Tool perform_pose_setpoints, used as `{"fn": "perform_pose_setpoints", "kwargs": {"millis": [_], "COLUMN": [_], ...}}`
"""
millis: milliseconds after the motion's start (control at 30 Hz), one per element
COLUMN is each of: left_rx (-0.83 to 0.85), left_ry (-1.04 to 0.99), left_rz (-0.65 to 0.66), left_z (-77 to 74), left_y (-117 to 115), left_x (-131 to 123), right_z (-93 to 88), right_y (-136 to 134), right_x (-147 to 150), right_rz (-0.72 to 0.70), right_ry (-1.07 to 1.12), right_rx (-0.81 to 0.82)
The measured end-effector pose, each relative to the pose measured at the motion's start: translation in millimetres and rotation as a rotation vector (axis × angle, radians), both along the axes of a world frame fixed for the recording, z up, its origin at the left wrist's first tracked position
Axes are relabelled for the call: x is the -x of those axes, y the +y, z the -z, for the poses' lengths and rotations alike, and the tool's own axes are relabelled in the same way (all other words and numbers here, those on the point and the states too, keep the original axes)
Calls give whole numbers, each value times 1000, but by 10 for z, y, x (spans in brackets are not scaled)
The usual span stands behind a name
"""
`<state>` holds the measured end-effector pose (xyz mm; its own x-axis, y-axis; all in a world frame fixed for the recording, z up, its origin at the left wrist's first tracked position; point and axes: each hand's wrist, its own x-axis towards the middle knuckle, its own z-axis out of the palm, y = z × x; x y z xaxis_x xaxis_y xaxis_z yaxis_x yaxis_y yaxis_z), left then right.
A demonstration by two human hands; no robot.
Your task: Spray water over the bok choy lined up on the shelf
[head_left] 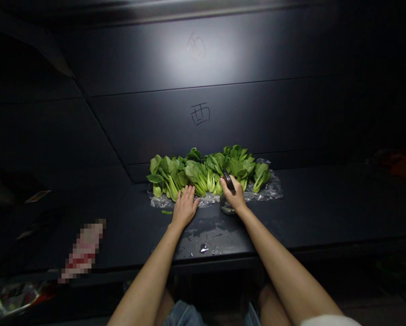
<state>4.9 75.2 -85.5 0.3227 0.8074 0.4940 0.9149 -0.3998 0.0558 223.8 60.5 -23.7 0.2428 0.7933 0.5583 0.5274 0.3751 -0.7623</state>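
Both our hands sit just before the bok choy (196, 174) lying on plastic wrap (269, 191) on the dark counter (311, 199): left hand (185, 207) open and flat, right hand (232, 194) gripping a black handle (228, 180).

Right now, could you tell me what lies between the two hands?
The head view shows crumpled clear plastic and bok choy between the left hand and right hand.
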Motion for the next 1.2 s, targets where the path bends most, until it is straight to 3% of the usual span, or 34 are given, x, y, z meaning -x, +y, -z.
{"fn": "perform_pose_setpoints", "kwargs": {"millis": [333,633,1200], "left_rx": [-29,-46,-30], "left_ry": [-4,-8,-10], "left_rz": [8,27,27], "left_z": [-27,-19,-25], "left_y": [-55,-69,-74], "left_x": [-4,3,0], "right_z": [18,24,-8], "right_y": [-41,-60,-79], "right_x": [-8,-100,-128], "right_rz": [-24,94,94], "right_ry": [110,48,64], "right_rx": [-58,-33,-16]}}
